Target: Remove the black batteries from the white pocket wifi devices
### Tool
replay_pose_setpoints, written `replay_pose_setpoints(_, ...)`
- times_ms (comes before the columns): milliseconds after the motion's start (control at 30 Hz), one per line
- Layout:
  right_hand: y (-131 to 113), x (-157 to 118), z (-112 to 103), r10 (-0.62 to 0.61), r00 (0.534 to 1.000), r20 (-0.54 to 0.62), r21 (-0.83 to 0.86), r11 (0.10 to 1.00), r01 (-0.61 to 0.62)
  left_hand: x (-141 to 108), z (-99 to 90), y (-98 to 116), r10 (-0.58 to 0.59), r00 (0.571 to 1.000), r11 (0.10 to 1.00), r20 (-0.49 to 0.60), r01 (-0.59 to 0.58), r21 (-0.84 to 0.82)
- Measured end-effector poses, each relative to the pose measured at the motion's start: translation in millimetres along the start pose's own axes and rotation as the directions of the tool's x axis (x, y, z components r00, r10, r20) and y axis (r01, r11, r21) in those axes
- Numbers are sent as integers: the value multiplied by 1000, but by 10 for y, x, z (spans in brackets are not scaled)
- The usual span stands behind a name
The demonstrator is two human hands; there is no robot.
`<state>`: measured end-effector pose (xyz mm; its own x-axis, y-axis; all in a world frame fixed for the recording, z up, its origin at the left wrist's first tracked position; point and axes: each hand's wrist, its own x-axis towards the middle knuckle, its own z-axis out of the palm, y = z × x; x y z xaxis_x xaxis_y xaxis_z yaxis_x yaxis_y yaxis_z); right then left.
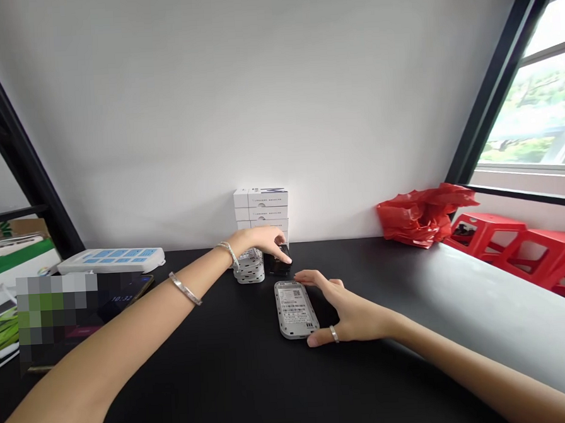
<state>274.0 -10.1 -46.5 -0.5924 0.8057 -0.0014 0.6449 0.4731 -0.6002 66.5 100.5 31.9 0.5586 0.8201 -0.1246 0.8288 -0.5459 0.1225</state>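
Observation:
My left hand [264,240] reaches over a small stack of flat black pieces [280,267], thumb and forefinger apart at its top. What its other fingers touch is hidden. Just left of that, partly behind my wrist, stands a stack of white plastic casings [250,273]. A single white device casing [296,308] with a printed label lies face up on the black table [253,377]. Around its right side my right hand [339,309] is spread, fingertips by the top corner and thumb by the bottom corner. Whether they touch the casing is hard to tell.
White boxes [268,199] are stacked against the wall. To the left lie a white power strip-like case [112,261] with blue labels and a phone [126,297] showing the time. A red plastic bag [420,215] sits at the back right, with red stools [489,229] beyond the table.

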Motion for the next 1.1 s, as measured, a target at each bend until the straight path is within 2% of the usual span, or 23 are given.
replay_pose_setpoints(133, 1, -6, 16, -4, 1000, 7, 10, 1000, 4, 117, 92, -78, 22, 1000, 1000, 8, -22, -19)
replay_pose_setpoints(267, 4, -6, 39, -10, 1000, -4, 24, 1000, 11, 60, 147, -57, 6, 999, 1000, -41, -6, -4)
replay_pose_setpoints(367, 8, 3, 64, -8, 999, -41, 44, 999, 10, -88, 158, 46, 0, 993, 999, -117, 5, 42)
replay_pose_setpoints(533, -27, 10, 80, -5, 998, -69, 51, 999, 8, -463, 204, 329, 58, 969, 995, -240, -37, 91)
replay_pose_setpoints(633, -51, 1, 72, 18, 998, -60, 60, 998, -14, -642, 286, 466, 72, 982, 997, -175, -71, 11)
replay_pose_setpoints(700, -58, -4, 67, -11, 998, -62, 63, 998, 14, -712, 348, 504, 77, 991, 995, -113, -83, -49)
replay_pose_setpoints(767, -58, -6, 65, -35, 998, -60, 64, 997, 38, -747, 391, 501, 76, 994, 990, -79, -85, -111)
replay_pose_setpoints(900, -51, -2, 62, -5, 999, -45, 72, 997, 8, -771, 389, 454, 92, 995, 977, -26, -95, -192)
replay_pose_setpoints(1100, -37, 3, 66, -3, 999, -42, 70, 998, 6, -792, 391, 414, 119, 992, 961, -34, -124, -247)
